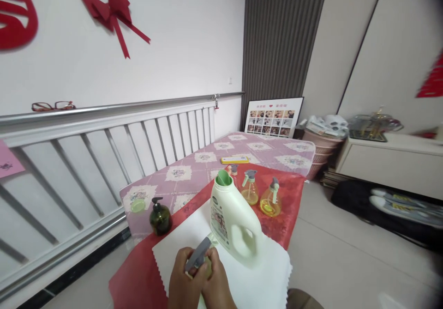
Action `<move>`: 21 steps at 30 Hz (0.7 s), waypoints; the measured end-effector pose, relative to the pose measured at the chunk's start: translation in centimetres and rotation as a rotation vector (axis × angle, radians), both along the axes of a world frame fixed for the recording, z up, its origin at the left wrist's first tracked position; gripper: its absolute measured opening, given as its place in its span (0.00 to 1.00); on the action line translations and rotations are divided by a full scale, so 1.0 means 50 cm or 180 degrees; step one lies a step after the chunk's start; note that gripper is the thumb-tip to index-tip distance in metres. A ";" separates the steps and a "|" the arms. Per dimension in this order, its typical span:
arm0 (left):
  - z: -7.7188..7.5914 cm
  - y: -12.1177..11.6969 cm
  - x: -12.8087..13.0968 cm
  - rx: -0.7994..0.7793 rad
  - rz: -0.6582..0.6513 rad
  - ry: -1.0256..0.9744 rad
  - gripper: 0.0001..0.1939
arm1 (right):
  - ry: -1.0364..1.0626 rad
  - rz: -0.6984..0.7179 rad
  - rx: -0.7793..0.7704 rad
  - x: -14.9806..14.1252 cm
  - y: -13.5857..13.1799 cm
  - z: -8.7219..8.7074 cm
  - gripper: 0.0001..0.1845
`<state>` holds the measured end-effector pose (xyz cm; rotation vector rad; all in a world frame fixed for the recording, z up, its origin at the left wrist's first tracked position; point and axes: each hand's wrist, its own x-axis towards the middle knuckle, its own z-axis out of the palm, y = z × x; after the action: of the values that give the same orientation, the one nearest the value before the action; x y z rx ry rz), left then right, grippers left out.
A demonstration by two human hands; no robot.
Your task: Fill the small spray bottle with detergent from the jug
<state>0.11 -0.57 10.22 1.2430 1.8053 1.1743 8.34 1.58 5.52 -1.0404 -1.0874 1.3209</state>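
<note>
Both my hands are close together at the front of the table, closed around a spray bottle (198, 257) with a grey trigger head. My left hand (184, 272) grips it from the left and my right hand (213, 272) from the right; most of its body is hidden by my fingers. Just beyond them a large pale green detergent jug (238, 221) stands uncapped, a green funnel (224, 178) in its mouth. A dark green pump bottle (160, 217) is to the left. Behind the jug are clear spray bottles with yellow liquid, one at the right (270, 202) and another beside it (250, 191).
A white scalloped mat (273, 276) lies over a red cloth (133, 272) on the purple patterned tablecloth (204, 156). A green cap (138, 205) and a yellow-edged case (234, 160) rest on the table. A white railing (134, 152) runs along the left.
</note>
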 end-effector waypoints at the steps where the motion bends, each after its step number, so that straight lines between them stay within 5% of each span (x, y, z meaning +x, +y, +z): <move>1: -0.005 0.002 -0.009 -0.0021 -0.0111 0.0029 0.13 | -0.0024 -0.0050 0.0007 -0.002 0.001 -0.014 0.15; 5: -0.040 0.016 -0.050 -0.0012 -0.0690 -0.0111 0.17 | -0.0450 -0.0195 0.0132 0.002 0.003 -0.051 0.16; 9: -0.066 0.025 -0.081 0.0112 -0.1029 -0.0296 0.19 | -0.0534 0.0046 0.0379 0.018 0.003 -0.036 0.17; 21: -0.060 0.037 -0.103 0.0039 -0.1490 -0.0517 0.22 | 0.0206 0.0632 0.0071 0.045 0.003 -0.012 0.24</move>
<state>-5.03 1.29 7.20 1.4329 1.2957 0.9841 10.61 1.75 4.90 -0.8845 -1.1772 1.4864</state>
